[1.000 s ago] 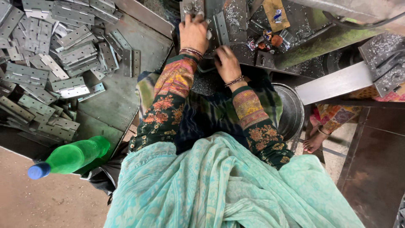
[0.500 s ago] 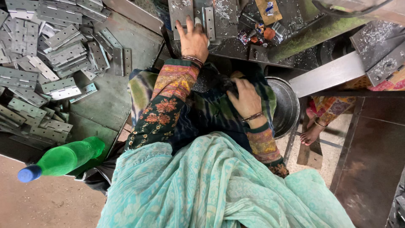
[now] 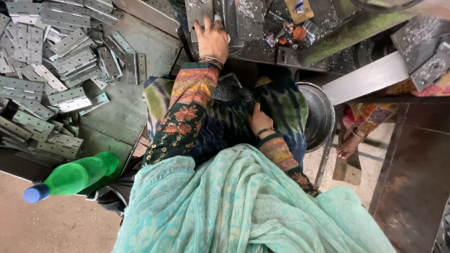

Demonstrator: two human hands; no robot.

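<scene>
On the metal plate (image 3: pixel 199 11), left hand (image 3: pixel 212 40) flat, open; right hand (image 3: pixel 259 121) loosely curled, empty.

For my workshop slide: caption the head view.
Left hand flat on metal plates, right hand in the lap, hinges heaped beside a green bottle.

My right hand (image 3: pixel 260 121) lies on my lap with its fingertips sunk into dark cloth, so I cannot tell whether they hold anything. My left hand (image 3: pixel 212 38) covers part of a metal plate (image 3: pixel 199 9), which the top edge cuts off. The hinge pile (image 3: pixel 47 70) runs past the left edge.
</scene>
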